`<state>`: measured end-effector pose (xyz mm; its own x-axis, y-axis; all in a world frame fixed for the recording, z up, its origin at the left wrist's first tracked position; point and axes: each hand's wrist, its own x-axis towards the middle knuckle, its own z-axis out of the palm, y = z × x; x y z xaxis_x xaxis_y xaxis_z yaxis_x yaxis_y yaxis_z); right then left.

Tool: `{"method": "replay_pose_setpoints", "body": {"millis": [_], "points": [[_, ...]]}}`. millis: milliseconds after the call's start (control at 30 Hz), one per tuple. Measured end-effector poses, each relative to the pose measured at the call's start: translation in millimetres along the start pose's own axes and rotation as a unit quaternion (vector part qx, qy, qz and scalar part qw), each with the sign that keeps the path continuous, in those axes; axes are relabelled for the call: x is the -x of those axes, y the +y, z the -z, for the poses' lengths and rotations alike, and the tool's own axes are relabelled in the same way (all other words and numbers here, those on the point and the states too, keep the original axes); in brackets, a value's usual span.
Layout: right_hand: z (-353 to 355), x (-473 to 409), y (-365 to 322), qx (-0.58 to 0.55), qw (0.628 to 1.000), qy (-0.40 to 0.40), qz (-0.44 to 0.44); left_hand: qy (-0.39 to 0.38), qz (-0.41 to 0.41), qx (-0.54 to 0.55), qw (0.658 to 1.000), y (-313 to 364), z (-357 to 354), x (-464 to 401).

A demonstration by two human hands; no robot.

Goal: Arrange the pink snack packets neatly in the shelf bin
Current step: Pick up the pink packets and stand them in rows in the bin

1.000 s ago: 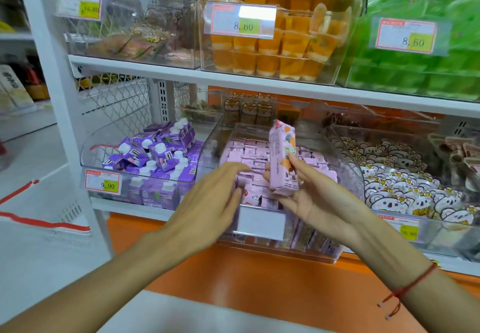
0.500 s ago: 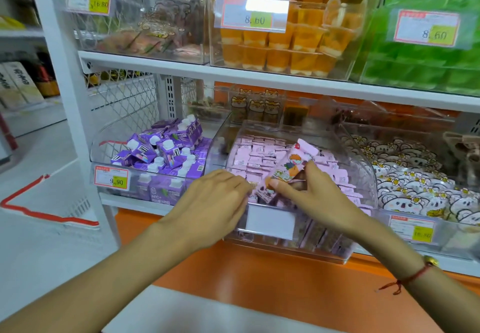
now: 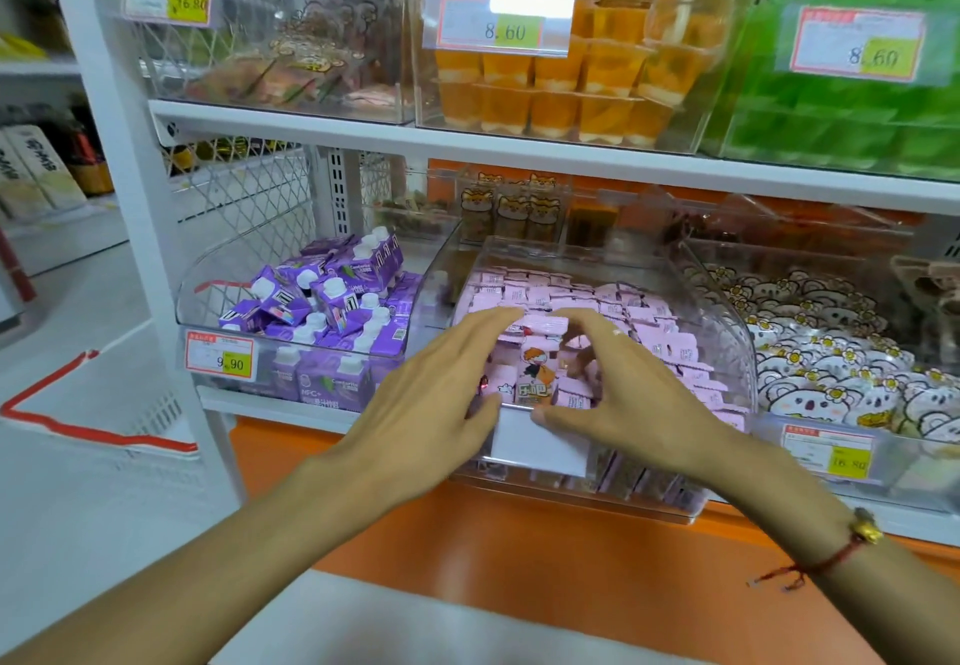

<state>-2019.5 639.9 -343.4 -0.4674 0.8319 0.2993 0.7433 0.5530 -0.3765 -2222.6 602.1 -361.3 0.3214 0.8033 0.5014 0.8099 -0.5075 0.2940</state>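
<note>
A pink snack packet [image 3: 535, 371] with a cartoon figure stood upright at the front of the clear shelf bin [image 3: 727, 332], face out, among rows of pink packets [image 3: 644, 332]. It sat between the two hands: the left hand [image 3: 436, 399] lay just beside its left edge with fingers straight, and the right hand [image 3: 623, 394] arched over its right side, fingers loosely curved, thumb low near the bin's front wall. Purple cartons [image 3: 322, 311] filled the neighbouring bin to the left.
</note>
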Motion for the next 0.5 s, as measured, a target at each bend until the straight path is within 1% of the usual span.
{"method": "replay_pose_setpoints", "body": {"millis": [100,200,233,333,400,467,500], "points": [[-2,13,4,0.016,0.996,0.073,0.058,-0.008,-0.015,0.01,1.0,4,-3,-1],[-3,21,4,-0.032,0.99,0.123,0.06,0.007,-0.031,0.01,0.999,6,-2,-3],[-3,23,5,-0.025,0.99,0.127,0.058,0.011,-0.039,0.007,0.999,7,-3,-4],[-3,28,6,0.073,0.99,0.106,0.063,-0.006,-0.042,-0.018,0.999,9,-7,-6],[-5,29,5,0.127,0.986,0.067,0.08,-0.023,-0.035,-0.036,0.998,8,-11,-8],[-6,29,5,0.153,0.984,0.03,0.091,-0.042,-0.037,-0.045,0.997,8,-13,-8],[-4,28,4,0.142,0.985,0.028,0.09,-0.051,-0.037,-0.043,0.997,8,-14,-8]]}}
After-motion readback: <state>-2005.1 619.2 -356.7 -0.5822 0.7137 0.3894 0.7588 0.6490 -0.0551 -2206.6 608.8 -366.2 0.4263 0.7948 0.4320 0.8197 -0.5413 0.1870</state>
